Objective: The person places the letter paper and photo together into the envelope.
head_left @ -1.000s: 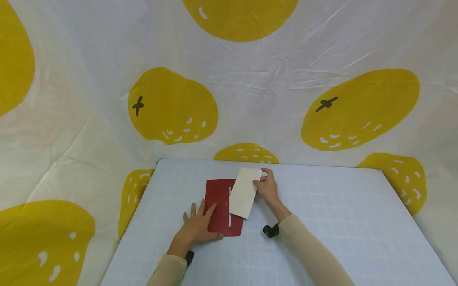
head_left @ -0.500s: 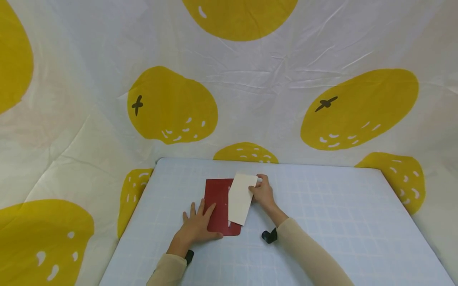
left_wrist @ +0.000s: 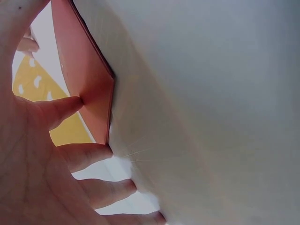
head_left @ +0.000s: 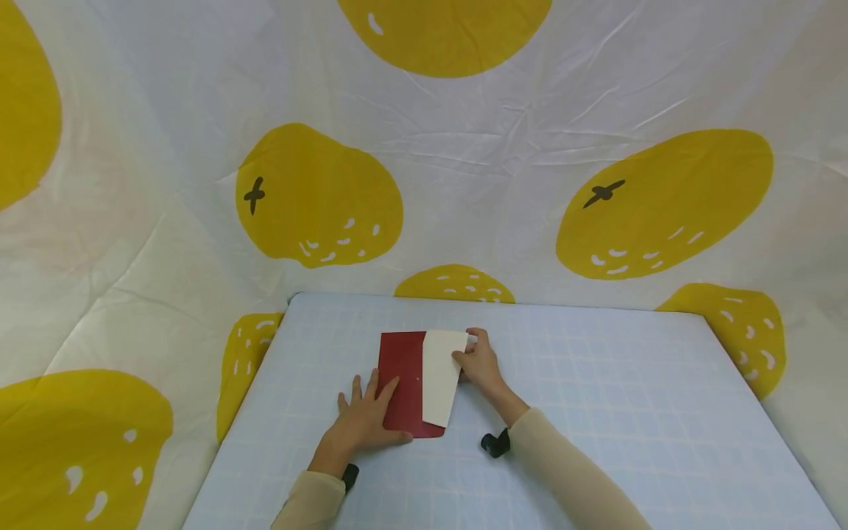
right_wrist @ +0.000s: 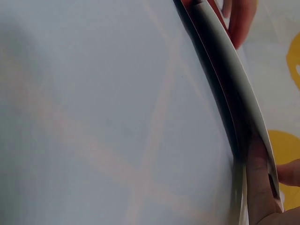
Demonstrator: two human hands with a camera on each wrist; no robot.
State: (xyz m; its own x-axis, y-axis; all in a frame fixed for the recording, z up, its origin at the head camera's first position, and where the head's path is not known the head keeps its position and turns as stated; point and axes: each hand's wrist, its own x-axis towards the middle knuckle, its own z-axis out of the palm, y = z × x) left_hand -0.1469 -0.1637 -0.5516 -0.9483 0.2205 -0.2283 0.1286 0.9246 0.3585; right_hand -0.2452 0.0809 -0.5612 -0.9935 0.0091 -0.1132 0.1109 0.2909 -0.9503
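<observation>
A flat red envelope (head_left: 405, 353) lies on the table, its flap toward the right. My left hand (head_left: 364, 421) rests on its left side with fingers spread; in the left wrist view, straight fingertips touch along the edge of the envelope (left_wrist: 89, 70). A white card (head_left: 440, 379) overlaps the right part of the envelope, and its left edge runs straight along the envelope's opening. My right hand (head_left: 482, 366) pinches the card's upper right edge between thumb and fingers. Seen nearly edge-on in the right wrist view, the card (right_wrist: 243, 79) bows slightly, with a finger under it.
Under everything is a table (head_left: 596, 383) covered in pale blue checked cloth. Behind it hangs a white curtain (head_left: 477, 184) printed with large yellow fruit. Small black wrist cameras sit by both sleeves, the right camera (head_left: 495, 444) close to the table.
My right hand has moved left and toward me with the white card, which now stands straighter and covers more of the envelope's right part. My left hand and the envelope have stayed put.
</observation>
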